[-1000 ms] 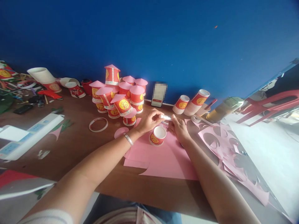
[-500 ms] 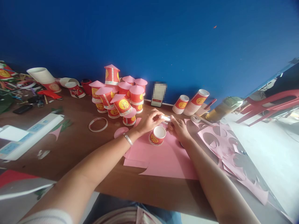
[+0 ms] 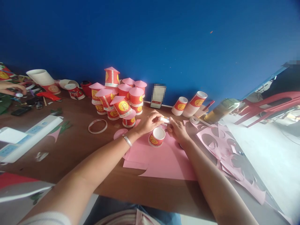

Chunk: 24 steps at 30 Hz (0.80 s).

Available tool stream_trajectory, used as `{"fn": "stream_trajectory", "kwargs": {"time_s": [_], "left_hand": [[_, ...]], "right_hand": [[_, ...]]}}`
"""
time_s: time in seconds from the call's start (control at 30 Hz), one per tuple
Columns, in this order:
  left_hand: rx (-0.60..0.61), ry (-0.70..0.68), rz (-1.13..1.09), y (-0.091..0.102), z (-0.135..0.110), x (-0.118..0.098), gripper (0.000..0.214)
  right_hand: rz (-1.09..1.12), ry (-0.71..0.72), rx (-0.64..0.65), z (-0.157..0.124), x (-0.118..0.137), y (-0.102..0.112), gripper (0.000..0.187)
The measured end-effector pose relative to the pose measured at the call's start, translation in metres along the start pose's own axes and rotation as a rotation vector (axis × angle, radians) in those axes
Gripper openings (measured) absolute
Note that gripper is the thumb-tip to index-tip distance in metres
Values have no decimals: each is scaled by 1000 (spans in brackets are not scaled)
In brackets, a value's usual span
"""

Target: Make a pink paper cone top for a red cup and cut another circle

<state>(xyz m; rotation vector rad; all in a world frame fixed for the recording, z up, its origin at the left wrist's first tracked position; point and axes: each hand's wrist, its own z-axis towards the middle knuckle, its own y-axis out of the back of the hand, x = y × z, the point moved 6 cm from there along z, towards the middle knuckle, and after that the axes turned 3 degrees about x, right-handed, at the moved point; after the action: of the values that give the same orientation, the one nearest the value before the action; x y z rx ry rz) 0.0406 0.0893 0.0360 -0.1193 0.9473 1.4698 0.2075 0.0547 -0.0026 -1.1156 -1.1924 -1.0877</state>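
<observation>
Both of my hands meet over the pink paper, closed on a small white roll point(image 3: 164, 120) that looks like tape. My left hand point(image 3: 150, 122) pinches its left end, and my right hand point(image 3: 177, 128) grips its right end between thumb and fingers. Just below them a red and white paper cup point(image 3: 156, 137) with a yellow emblem stands with its mouth up, touched by neither hand. It rests on a sheet of pink paper point(image 3: 168, 162). Part of the roll is covered by my fingers.
Behind stand several stacked cups point(image 3: 124, 104) with pink cone tops. A white ring point(image 3: 97, 126) and a power strip point(image 3: 30, 137) lie left. Pink scraps point(image 3: 222, 153), a tape roll point(image 3: 194, 120) and a bottle point(image 3: 221, 111) are right. Another person's hand point(image 3: 10, 88) is far left.
Another person's hand has come in at the far left. The white roll has turned slightly between my fingers. The whole view has shifted a little; the cup stays put.
</observation>
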Motion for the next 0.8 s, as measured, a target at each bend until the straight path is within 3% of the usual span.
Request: {"fn": "stream_trajectory", "kwargs": {"time_s": [0.17, 0.33, 0.47, 0.57, 0.67, 0.73, 0.8], "left_hand": [[-14, 61, -77, -4, -2, 8, 17], [48, 337, -440, -10, -5, 22, 59], [102, 513, -589, 2, -16, 23, 66], [241, 440, -661, 7, -28, 9, 77], [411, 447, -590, -1, -44, -2, 98], [447, 415, -493, -8, -49, -9, 97], [419, 377, -372, -13, -49, -13, 83]], "right_hand": [[296, 14, -24, 4, -1, -4, 50], [436, 72, -78, 7, 6, -2, 37], [468, 130, -193, 9, 9, 11, 38], [461, 135, -253, 9, 9, 17, 40], [460, 132, -263, 8, 10, 15, 42], [448, 149, -253, 6, 13, 11, 47], [406, 153, -262, 4, 15, 7, 52]]}}
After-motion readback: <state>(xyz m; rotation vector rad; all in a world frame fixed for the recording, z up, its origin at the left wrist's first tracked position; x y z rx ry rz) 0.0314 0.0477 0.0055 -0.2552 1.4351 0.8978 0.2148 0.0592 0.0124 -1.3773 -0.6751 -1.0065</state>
